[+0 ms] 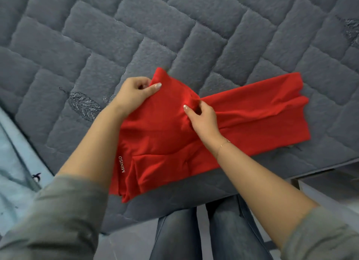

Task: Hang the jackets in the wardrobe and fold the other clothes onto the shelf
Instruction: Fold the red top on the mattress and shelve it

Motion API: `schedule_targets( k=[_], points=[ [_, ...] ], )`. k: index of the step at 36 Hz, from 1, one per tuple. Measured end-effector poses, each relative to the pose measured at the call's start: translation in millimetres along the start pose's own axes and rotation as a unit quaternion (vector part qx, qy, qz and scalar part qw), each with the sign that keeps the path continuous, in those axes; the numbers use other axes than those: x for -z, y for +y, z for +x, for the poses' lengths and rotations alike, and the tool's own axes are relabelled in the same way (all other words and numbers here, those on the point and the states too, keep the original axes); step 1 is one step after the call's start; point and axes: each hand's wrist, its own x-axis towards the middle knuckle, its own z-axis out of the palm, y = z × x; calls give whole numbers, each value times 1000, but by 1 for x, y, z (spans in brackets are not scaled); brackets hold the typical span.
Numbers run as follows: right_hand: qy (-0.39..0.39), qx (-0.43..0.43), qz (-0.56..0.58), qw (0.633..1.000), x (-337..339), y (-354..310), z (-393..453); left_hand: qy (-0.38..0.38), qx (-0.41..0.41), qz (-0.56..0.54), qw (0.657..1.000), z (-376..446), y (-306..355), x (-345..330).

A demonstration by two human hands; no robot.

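A red garment [242, 119] with a small white "MINISO" print lies partly folded on the grey quilted mattress [155, 36], near its front corner. My left hand [136, 92] pinches the garment's raised upper left edge between thumb and fingers. A little to the right, my right hand [202, 117] pinches a bunched fold near the garment's middle. The part between my hands is lifted; the right part lies flat on the mattress. No jacket, wardrobe or shelf is in view.
The mattress edge runs diagonally at the bottom, with my legs in grey jeans [213, 230] right below it. A light blue patterned sheet [15, 172] lies at the left. A pale surface [330, 191] shows at the lower right.
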Motion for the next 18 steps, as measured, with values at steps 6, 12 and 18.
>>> schedule_targets(
  k=[6, 12, 18],
  points=[
    [-70, 81, 99, 989, 29, -2, -52, -5, -30, -125, 992, -100, -28, 16],
    [-165, 84, -19, 983, 43, 17, -84, 48, -27, 40, 998, -188, -72, -7],
    [-173, 35, -24, 984, 31, 31, -77, 80, -53, 106, 990, -197, -101, -35]
  ],
)
